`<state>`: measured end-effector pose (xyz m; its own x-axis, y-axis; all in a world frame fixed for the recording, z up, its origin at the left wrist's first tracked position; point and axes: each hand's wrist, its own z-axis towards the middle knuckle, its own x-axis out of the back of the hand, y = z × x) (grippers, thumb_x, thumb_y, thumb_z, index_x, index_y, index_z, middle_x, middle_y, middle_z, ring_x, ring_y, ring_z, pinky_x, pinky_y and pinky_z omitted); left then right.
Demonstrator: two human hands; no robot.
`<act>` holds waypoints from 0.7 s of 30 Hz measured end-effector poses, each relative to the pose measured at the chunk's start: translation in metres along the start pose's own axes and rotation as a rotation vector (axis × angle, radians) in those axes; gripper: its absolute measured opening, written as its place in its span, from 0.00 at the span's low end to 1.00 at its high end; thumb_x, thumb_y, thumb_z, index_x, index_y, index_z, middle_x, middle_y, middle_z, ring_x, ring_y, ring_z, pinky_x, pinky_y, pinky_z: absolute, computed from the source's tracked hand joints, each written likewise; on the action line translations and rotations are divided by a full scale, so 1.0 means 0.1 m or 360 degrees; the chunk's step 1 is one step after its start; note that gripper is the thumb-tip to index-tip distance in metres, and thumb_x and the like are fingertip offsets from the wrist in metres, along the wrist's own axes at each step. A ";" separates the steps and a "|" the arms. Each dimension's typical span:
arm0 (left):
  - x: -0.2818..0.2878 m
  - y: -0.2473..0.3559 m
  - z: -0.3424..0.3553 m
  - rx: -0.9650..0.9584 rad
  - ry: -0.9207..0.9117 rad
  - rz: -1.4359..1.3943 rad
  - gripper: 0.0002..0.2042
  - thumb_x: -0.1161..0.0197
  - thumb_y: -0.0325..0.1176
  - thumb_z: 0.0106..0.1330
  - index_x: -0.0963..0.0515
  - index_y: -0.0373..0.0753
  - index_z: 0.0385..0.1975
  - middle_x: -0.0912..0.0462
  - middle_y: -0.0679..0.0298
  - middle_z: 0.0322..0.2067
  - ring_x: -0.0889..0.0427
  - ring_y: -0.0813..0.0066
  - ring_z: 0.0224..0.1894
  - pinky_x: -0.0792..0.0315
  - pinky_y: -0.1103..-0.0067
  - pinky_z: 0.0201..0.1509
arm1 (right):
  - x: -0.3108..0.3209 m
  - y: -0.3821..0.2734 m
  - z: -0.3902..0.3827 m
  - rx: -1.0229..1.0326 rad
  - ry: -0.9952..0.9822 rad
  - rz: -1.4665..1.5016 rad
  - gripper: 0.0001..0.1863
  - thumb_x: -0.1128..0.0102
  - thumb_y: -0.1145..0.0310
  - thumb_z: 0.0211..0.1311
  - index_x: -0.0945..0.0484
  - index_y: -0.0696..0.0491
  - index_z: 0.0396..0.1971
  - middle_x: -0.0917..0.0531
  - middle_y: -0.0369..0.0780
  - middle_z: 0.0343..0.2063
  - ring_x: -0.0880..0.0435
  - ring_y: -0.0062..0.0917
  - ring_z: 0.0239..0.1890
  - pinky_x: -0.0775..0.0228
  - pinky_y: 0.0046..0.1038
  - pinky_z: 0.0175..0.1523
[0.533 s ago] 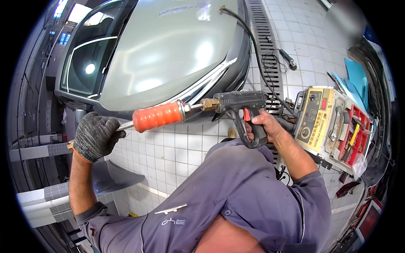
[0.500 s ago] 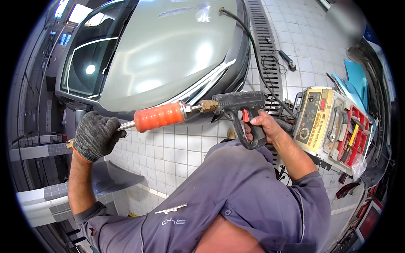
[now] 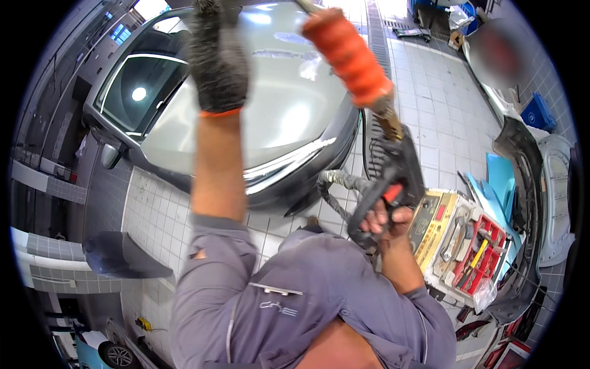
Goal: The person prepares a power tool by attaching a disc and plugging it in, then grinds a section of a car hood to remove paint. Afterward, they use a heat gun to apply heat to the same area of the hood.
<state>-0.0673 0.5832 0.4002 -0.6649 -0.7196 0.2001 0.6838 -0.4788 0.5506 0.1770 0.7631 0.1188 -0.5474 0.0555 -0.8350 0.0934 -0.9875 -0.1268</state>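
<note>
My right hand (image 3: 386, 221), bare, grips the black pistol handle of a dent-puller gun (image 3: 402, 163), fingers near its red trigger. The gun points up and away, slightly left. Its orange ribbed sliding weight (image 3: 350, 58) sits close to the gun body, and the metal rod runs out toward the top edge. My left hand (image 3: 220, 67), in a dark grey knit glove with an orange cuff, is raised in front of the silver-grey car hood (image 3: 286, 117), apart from the puller. Motion smears it, and its fingers are cut off at the top edge.
At right stands a cream spot-welder box (image 3: 428, 224) with a red tool tray (image 3: 482, 258) on top. A thick cable (image 3: 344, 178) loops beside the gun. Blue panels (image 3: 501, 184) and a dark bumper (image 3: 522, 154) lie beyond. A dark curved panel (image 3: 117, 255) is at left.
My left hand has let go of the puller's rod and moved up and right. My right hand has swung the gun from pointing left to pointing away, and the orange weight sits nearer the gun.
</note>
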 end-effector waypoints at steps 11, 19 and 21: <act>-0.87 -2.77 -0.20 0.1335 0.1508 -0.1843 0.26 0.49 0.64 0.73 0.30 0.45 0.30 0.27 0.64 0.21 0.23 0.64 0.23 0.20 0.56 0.41 | 0.37 -0.93 0.01 0.0292 0.1118 -0.1617 0.35 0.30 0.68 0.52 0.30 0.59 0.62 0.21 0.44 0.27 0.19 0.35 0.29 0.23 0.43 0.42; -0.39 -4.25 -0.96 0.1169 0.0477 -0.0711 0.08 0.45 0.33 0.77 0.28 0.34 0.46 0.18 0.57 0.39 0.17 0.62 0.43 0.20 0.70 0.49 | 0.38 -1.60 0.84 -0.0018 0.1941 -0.1781 0.32 0.32 0.68 0.48 0.29 0.64 0.54 0.24 0.44 0.22 0.21 0.34 0.23 0.23 0.36 0.28; -0.26 -4.38 -1.03 0.1363 0.0529 -0.1015 0.10 0.41 0.30 0.75 0.28 0.34 0.50 0.17 0.59 0.41 0.17 0.65 0.47 0.20 0.71 0.51 | 0.40 -1.74 1.09 -0.0057 0.2089 -0.1677 0.32 0.33 0.68 0.47 0.29 0.64 0.54 0.24 0.44 0.22 0.21 0.34 0.22 0.23 0.36 0.28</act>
<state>-0.3182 0.7595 0.0702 -0.6192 -0.6259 -0.4742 -0.2717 -0.3958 0.8772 0.0483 0.9207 0.1659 0.6334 0.7382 -0.2322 0.1916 -0.4403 -0.8772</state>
